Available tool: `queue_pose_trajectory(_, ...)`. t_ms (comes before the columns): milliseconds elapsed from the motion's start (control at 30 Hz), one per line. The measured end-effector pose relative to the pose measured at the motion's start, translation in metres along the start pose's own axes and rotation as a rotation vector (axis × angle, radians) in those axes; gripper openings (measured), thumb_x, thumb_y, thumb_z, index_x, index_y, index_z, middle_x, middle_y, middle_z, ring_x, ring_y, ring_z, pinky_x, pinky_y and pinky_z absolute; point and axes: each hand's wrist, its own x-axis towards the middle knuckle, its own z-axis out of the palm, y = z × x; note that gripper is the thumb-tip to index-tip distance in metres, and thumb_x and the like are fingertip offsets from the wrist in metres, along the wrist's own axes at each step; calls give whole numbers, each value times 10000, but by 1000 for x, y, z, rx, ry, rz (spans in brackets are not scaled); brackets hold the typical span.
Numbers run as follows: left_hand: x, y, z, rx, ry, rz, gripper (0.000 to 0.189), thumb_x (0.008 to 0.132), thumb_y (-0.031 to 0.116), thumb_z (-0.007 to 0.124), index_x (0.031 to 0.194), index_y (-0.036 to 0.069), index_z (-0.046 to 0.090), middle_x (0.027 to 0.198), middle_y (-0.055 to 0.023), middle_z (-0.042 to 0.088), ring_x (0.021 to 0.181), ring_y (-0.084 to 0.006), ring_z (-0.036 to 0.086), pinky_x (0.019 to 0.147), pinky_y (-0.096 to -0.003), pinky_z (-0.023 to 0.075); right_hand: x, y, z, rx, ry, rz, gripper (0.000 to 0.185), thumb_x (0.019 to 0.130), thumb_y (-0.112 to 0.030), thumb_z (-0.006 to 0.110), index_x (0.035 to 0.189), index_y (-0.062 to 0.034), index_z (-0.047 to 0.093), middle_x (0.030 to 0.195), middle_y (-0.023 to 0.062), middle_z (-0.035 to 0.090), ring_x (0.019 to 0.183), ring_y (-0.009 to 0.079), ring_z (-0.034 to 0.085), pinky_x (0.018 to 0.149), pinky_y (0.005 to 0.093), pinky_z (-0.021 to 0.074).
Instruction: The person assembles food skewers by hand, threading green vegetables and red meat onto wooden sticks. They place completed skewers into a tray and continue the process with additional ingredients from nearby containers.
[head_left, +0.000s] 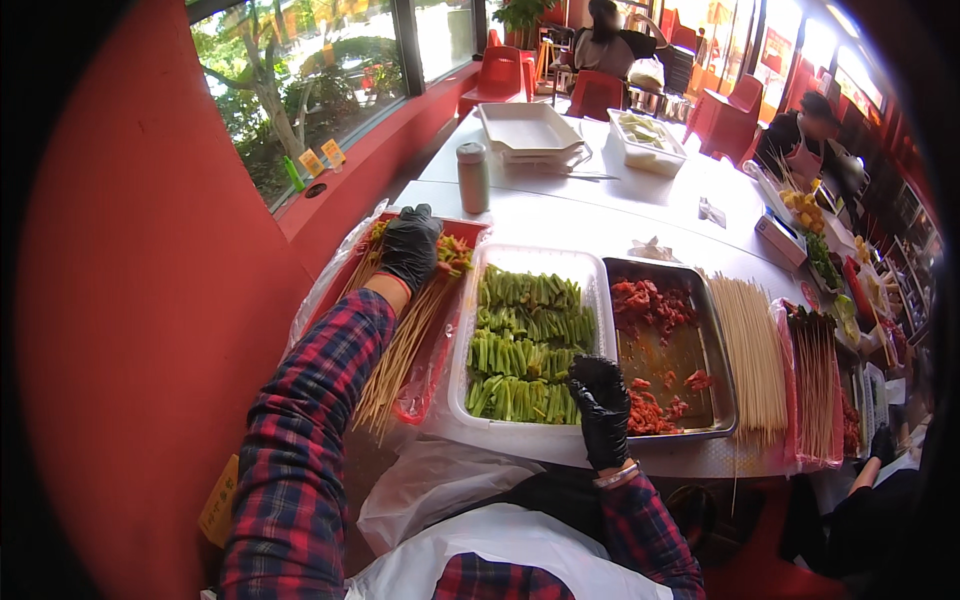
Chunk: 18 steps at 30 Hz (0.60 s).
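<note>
My left hand (411, 238), in a black glove, rests over the food end of many skewers (401, 337) in a red tray (469, 232) lined with clear plastic. Whether its fingers grip a skewer is hidden. Pieces of green vegetable and meat (454, 253) are threaded at the far ends. My right hand (601, 401), also gloved, is curled above the edge between a white plastic basket (457, 375) and a metal tray (724, 390); I cannot tell if it holds anything. Cut green stalks (525, 345) lie in rows in the basket. Raw meat pieces (652, 304) sit in the metal tray.
Bare bamboo skewers (746, 352) lie right of the metal tray, then a tray of loaded skewers (814, 375). A bottle (472, 178), stacked white trays (529, 127) and a white tub (652, 161) stand farther back. Other people sit right and beyond; a co-worker's gloved hand (883, 444) shows at right.
</note>
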Motion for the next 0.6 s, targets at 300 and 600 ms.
queue_pose_trajectory(300, -32, 92, 4, -965, -595, 304, 76, 648, -16, 595, 715, 18, 585, 685, -111, 578, 656, -203, 581, 624, -315, 467, -1, -1, 0, 47, 59, -15, 282, 766, 58, 538, 1031, -34, 503, 987, 42, 562, 915, 126, 525, 845, 261, 416)
queue_pose_trajectory(600, -42, 125, 0, -464, -607, 573, 88, 655, 121, 578, 631, 39, 555, 615, -162, 556, 590, -333, 571, 532, -398, 457, -1, -2, 1, 23, 52, -32, 267, 767, 57, 536, 1017, -35, 518, 986, 45, 563, 914, 130, 524, 838, 262, 416)
